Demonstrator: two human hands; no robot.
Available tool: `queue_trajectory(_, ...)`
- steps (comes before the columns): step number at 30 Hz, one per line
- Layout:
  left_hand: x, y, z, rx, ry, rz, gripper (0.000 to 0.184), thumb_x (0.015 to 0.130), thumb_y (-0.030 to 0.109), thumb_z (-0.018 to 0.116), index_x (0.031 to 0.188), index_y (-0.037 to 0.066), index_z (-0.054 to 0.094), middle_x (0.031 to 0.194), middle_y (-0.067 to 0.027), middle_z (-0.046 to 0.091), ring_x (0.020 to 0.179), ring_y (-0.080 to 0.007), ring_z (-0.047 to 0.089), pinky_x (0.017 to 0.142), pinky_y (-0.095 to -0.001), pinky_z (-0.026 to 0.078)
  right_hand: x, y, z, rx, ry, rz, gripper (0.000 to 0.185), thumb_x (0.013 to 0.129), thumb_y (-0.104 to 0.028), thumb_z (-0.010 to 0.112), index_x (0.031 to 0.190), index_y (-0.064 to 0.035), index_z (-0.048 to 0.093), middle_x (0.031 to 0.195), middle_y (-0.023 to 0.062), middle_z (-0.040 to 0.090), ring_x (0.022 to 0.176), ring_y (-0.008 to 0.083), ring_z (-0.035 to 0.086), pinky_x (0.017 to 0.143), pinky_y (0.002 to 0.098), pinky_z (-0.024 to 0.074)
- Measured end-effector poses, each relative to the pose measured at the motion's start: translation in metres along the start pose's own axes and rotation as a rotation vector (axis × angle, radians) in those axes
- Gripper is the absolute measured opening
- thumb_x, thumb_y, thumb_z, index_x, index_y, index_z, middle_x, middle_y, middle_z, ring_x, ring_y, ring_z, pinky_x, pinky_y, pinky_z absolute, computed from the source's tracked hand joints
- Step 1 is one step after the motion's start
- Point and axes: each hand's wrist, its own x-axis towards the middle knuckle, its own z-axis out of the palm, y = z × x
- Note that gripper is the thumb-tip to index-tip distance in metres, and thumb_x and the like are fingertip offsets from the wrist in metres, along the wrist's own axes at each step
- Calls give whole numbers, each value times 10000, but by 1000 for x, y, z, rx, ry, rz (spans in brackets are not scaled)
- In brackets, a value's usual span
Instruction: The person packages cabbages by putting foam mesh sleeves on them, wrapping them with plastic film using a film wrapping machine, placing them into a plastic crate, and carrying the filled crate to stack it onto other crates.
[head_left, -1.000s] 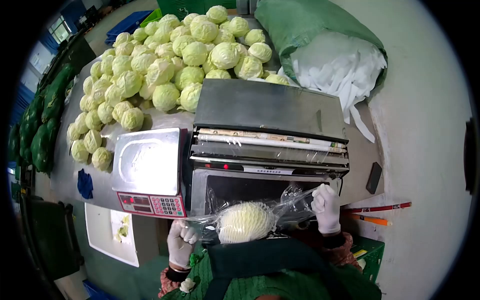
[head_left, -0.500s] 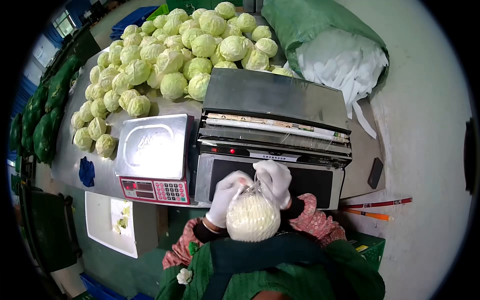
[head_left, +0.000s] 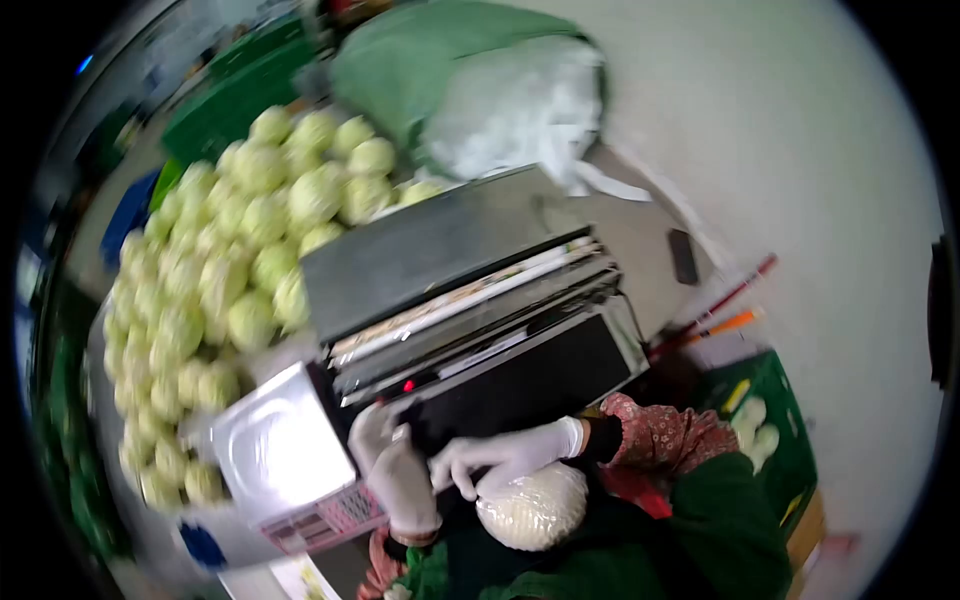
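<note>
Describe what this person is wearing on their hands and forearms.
The left hand and right hand wear white gloves. Past the right glove come a black cuff and a reddish-pink sleeve with a small pale print, then green clothing. The left sleeve looks pinkish too, but little of it shows.

single head-worn view, facing forward and down from above the wearer's lap; wrapping machine near frame center.
</note>
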Motion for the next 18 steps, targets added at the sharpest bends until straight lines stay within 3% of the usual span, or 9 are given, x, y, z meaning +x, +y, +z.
queue_trajectory(3,2,27,39,87,-180,190,476,916,186,404,1335,-42,416,1396,-130,420,1323,-280,373,1108,-456,260,-33,8,11,605,-97,348,208,937,-150,490,1069,-9,566,1234,117,549,1231,221,470,1046,339,360)
queue_trajectory(5,-2,20,57,590,-1558,623,629,907,434,538,1364,12,441,1424,-217,402,1404,-369,254,1126,-476,224,-84,64,33,526,327,81,268,903,-165,562,1123,-12,574,1207,106,585,1161,199,523,1015,328,396)
queue_trajectory(7,-12,0,67,419,-1679,379,659,884,456,576,1362,22,446,1407,-223,411,1400,-383,255,1126,-475,223,-102,82,51,134,481,-117,334,866,-166,630,1164,-23,581,1182,86,608,1105,175,560,983,312,426)
queue_trajectory(11,-49,-29,75,125,-1544,-268,734,834,481,660,1346,0,446,1359,-199,452,1335,-341,370,1106,-426,280,-162,58,126,68,1067,-39,280,958,-231,537,1171,-56,590,1183,47,594,1124,159,539,977,307,422)
queue_trajectory(12,-59,-42,74,121,-1399,-343,745,832,483,672,1334,-19,446,1343,-175,475,1264,-286,453,1075,-401,339,-174,58,133,951,1099,-216,379,994,-323,487,1239,-38,539,1220,48,578,1138,171,534,997,310,404)
queue_trajectory(13,-76,-47,82,76,-1180,-528,675,875,445,635,1319,-30,453,1308,-156,508,1206,-258,508,1033,-390,399,-191,32,147,1015,1142,-298,547,986,-389,496,1370,-11,401,1379,92,460,1269,217,444,1084,348,322)
queue_trajectory(15,-98,-60,115,25,-990,-725,583,921,383,584,1310,-32,459,1282,-145,530,1168,-250,538,1011,-375,427,-215,22,165,-129,1349,-78,710,957,-410,544,1453,3,250,1498,127,289,1394,258,280,1145,391,211)
queue_trajectory(16,-112,-71,135,14,-954,-737,489,964,304,521,1315,-30,455,1282,-149,529,1151,-247,549,999,-366,442,-226,21,172,-316,1345,-108,896,890,-499,606,1489,0,164,1545,165,169,1440,265,148,1167,380,126)
queue_trajectory(18,-139,-84,186,53,-1065,-615,443,997,235,462,1361,-14,426,1324,-138,504,1210,-223,498,1052,-338,383,-260,19,172,-517,1578,-120,783,884,-346,656,1455,8,253,1490,142,293,1395,231,256,1148,364,201)
